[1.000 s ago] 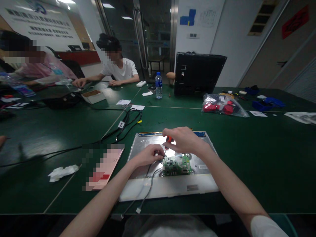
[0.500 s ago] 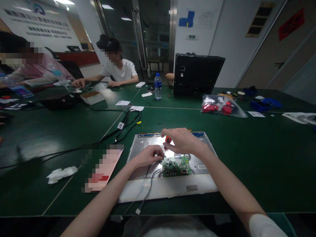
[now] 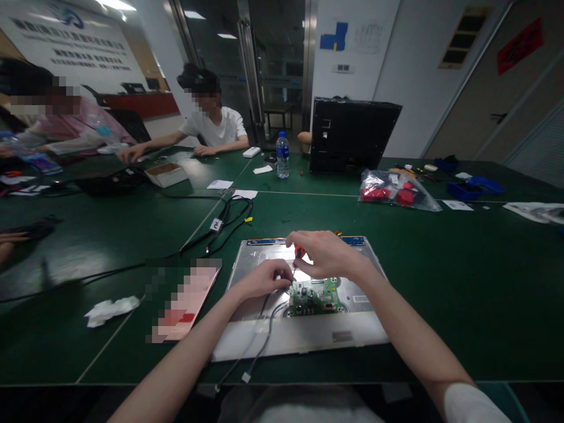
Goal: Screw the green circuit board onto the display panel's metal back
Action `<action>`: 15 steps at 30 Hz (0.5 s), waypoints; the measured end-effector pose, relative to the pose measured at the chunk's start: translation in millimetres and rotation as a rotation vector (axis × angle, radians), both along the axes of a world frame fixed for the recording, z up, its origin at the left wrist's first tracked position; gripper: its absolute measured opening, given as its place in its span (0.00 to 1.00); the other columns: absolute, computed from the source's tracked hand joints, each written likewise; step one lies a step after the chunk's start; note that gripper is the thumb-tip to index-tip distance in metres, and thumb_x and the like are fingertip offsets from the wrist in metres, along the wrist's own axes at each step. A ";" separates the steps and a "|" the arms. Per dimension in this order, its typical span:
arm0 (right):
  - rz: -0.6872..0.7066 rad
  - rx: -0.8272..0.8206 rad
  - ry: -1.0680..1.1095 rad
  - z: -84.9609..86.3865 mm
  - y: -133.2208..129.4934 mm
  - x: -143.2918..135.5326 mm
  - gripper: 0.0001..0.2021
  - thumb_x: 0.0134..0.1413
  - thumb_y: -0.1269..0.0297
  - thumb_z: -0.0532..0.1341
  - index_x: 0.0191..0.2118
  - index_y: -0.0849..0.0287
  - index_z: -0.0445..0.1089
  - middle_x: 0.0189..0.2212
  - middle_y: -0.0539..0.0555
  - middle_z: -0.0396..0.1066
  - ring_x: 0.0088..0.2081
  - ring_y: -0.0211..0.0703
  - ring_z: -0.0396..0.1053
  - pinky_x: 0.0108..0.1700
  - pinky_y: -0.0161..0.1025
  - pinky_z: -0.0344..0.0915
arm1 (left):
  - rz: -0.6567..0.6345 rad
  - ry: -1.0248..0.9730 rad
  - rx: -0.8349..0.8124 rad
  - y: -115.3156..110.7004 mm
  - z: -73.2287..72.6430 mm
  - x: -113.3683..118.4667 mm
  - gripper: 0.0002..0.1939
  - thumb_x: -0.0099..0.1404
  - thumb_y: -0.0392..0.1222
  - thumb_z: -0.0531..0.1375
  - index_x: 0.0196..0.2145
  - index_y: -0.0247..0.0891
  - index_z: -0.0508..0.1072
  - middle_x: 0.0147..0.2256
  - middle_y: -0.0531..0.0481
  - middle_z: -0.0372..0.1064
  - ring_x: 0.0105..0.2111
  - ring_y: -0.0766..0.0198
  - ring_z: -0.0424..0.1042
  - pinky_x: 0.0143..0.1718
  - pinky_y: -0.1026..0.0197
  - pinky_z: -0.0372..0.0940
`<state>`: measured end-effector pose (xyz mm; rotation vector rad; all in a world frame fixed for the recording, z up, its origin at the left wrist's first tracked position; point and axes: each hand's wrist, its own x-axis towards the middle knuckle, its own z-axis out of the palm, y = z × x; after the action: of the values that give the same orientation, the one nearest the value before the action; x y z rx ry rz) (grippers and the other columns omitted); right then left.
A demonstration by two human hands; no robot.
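Observation:
My right hand (image 3: 321, 252) grips the red and black handle of a screwdriver (image 3: 300, 251), whose thin shaft points down at the upper left corner of a green circuit board (image 3: 314, 296). Close to the shaft's tip, the fingertips of my left hand (image 3: 265, 277) are pinched together; whatever is between them is hidden. The board sits on the silver back of a flat display panel (image 3: 247, 267), which lies flat in front of me. Grey cables (image 3: 269, 332) with white plugs run from the board's left side over the panel's near edge.
Left of the panel lie a pink phone-like slab (image 3: 194, 296), crumpled tissue (image 3: 112, 310) and black cables (image 3: 194, 239). Farther back stand a water bottle (image 3: 282, 157) and a black monitor (image 3: 355, 135), near a plastic bag (image 3: 399, 191). Two people sit at the far left.
My right hand has turned slightly over the screwdriver, and its handle has tilted a little. My left hand stays in place. At the far left, another person's hand has come into view with a dark object.

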<state>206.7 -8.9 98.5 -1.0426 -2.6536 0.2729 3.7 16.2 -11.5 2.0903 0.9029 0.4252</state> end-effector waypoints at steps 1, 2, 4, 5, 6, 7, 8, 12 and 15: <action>0.007 -0.005 0.002 0.5 -0.4 0.2 0.15 0.53 0.68 0.57 0.47 0.59 0.63 0.39 0.54 0.71 0.31 0.39 0.65 0.30 0.35 0.51 | -0.002 -0.006 0.002 0.3 -0.7 -0.3 0.03 0.57 0.35 0.59 0.31 0.36 0.73 0.30 0.53 0.70 0.30 0.65 0.67 0.33 0.64 0.60; 0.013 -0.009 0.003 0.9 -0.7 0.3 0.15 0.52 0.68 0.57 0.48 0.59 0.63 0.40 0.54 0.71 0.30 0.38 0.64 0.29 0.35 0.51 | -0.004 -0.009 0.002 0.6 -1.3 -0.5 0.03 0.57 0.35 0.59 0.31 0.36 0.73 0.30 0.53 0.70 0.30 0.65 0.67 0.33 0.64 0.60; 0.016 -0.011 0.002 0.8 -0.8 0.3 0.16 0.51 0.70 0.57 0.47 0.59 0.62 0.40 0.53 0.71 0.30 0.37 0.63 0.29 0.35 0.51 | -0.006 -0.007 -0.002 0.9 -1.9 -0.7 0.04 0.57 0.35 0.59 0.31 0.36 0.73 0.30 0.53 0.70 0.30 0.65 0.66 0.33 0.64 0.60; 0.013 -0.008 0.001 0.4 -0.6 0.1 0.15 0.51 0.70 0.57 0.47 0.59 0.62 0.39 0.53 0.71 0.30 0.37 0.63 0.29 0.35 0.51 | -0.008 -0.002 -0.004 0.9 -1.8 -0.8 0.04 0.57 0.35 0.59 0.31 0.36 0.73 0.30 0.53 0.70 0.30 0.65 0.66 0.33 0.64 0.60; 0.009 -0.001 0.000 0.0 -0.4 -0.2 0.15 0.51 0.70 0.57 0.47 0.59 0.63 0.39 0.53 0.71 0.30 0.37 0.63 0.29 0.35 0.51 | -0.012 0.002 -0.005 0.9 -1.7 -0.9 0.04 0.57 0.35 0.59 0.31 0.36 0.73 0.30 0.52 0.70 0.30 0.65 0.67 0.34 0.64 0.60; 0.002 0.007 0.000 -0.5 -0.1 -0.6 0.15 0.51 0.70 0.57 0.47 0.59 0.63 0.39 0.53 0.71 0.30 0.37 0.64 0.29 0.35 0.50 | -0.014 0.006 -0.006 0.9 -1.6 -1.0 0.04 0.57 0.35 0.59 0.31 0.36 0.74 0.30 0.52 0.70 0.30 0.65 0.67 0.34 0.64 0.61; -0.005 0.014 -0.001 -0.8 0.2 -1.0 0.15 0.52 0.70 0.57 0.47 0.59 0.63 0.39 0.53 0.71 0.31 0.38 0.64 0.29 0.35 0.50 | -0.015 0.009 -0.005 0.9 -1.4 -1.1 0.04 0.57 0.36 0.59 0.31 0.36 0.74 0.30 0.52 0.70 0.31 0.64 0.67 0.34 0.64 0.61; -0.050 0.026 -0.026 -1.5 1.6 -2.3 0.12 0.55 0.67 0.57 0.46 0.58 0.63 0.37 0.53 0.72 0.32 0.39 0.66 0.29 0.35 0.49 | -0.006 0.009 -0.011 1.0 -2.0 -2.0 0.04 0.58 0.37 0.59 0.32 0.36 0.74 0.30 0.52 0.71 0.31 0.64 0.68 0.34 0.64 0.61; -0.103 0.038 -0.074 -2.3 3.0 -2.2 0.10 0.58 0.64 0.56 0.46 0.58 0.63 0.32 0.52 0.73 0.31 0.40 0.67 0.28 0.35 0.47 | -0.004 0.006 -0.012 1.0 -2.3 -2.4 0.04 0.57 0.37 0.60 0.32 0.36 0.74 0.30 0.52 0.71 0.31 0.64 0.68 0.34 0.64 0.61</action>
<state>204.5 -5.9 96.2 -1.1939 -2.6483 0.1646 1.2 17.2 -13.8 2.0831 0.9025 0.4113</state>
